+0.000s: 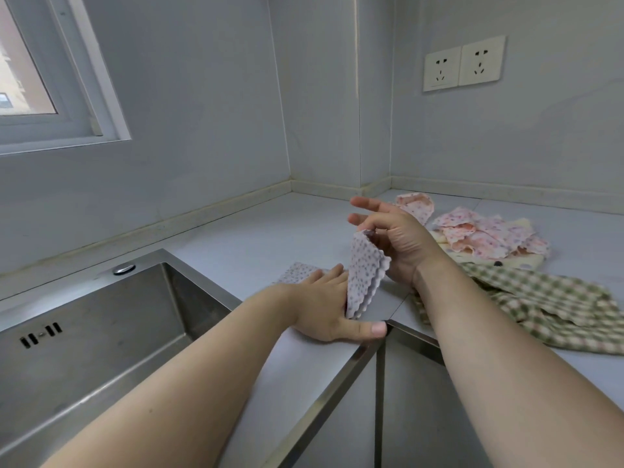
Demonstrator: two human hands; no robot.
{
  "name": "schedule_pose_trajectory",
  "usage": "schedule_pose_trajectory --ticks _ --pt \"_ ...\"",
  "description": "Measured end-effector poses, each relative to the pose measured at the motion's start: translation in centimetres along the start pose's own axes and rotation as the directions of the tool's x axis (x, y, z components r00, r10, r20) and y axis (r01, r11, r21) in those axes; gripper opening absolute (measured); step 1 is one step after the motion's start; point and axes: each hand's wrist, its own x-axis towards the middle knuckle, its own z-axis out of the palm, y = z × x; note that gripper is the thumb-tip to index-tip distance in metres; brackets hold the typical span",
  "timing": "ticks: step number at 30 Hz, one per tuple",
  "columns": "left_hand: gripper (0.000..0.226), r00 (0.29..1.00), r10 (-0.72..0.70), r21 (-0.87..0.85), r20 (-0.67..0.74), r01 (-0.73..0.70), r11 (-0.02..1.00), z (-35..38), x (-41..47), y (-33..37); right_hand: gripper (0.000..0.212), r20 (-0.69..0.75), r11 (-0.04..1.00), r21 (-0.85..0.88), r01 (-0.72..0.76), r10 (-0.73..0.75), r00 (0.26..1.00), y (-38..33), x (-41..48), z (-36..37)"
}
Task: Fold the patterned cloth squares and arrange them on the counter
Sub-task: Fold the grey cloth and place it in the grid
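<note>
Mid-fold: right hand [401,244] is pinching the top of the lilac cloth [366,275], two fingers splayed. Left hand [320,309] is lying flat, fingers straight, pinning its base on the grey counter [236,238], centre. Next, likely: lay it over, aligning edges. Pink cloths [489,238] are waiting far right, gingham cloth [540,309] nearer. Steel sink [101,332] left.

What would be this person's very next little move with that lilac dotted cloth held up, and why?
Probably the right hand lowers the folded lilac cloth flat onto the counter: it pinches the cloth's top, the layers hang upright, and the left hand lies flat beside its lower edge, ready to smooth it.
</note>
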Motion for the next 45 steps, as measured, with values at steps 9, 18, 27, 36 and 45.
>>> schedule_pose_trajectory --ticks 9,18,27,36,45 --pt "0.121 0.972 -0.129 -0.962 -0.197 -0.166 0.217 -1.7 -1.6 -3.9 0.044 0.081 0.998 -0.050 -0.030 0.034 0.996 0.4 0.3 0.1" --pt "0.056 0.843 -0.538 -0.995 -0.013 0.041 0.088 -0.8 -1.4 -4.5 0.029 0.006 0.962 -0.271 0.009 -0.008 1.000 0.9 0.3 0.1" --pt "0.049 0.655 -0.693 -0.885 -0.301 0.080 0.460 -0.2 -0.7 -5.5 0.015 0.128 0.393 -0.908 0.146 -0.072 0.989 3.2 1.1 -0.5" --pt "0.043 0.634 -0.603 -0.590 -0.485 0.272 0.760 1.3 -0.2 -6.2 0.017 0.148 0.378 -0.912 0.158 -0.056 0.987 3.1 1.1 -0.6" --pt "0.054 0.774 -0.484 -0.354 -0.407 0.355 0.865 1.4 0.1 -5.6 0.045 0.089 0.342 -0.934 0.104 -0.061 0.994 3.3 1.2 -0.9"
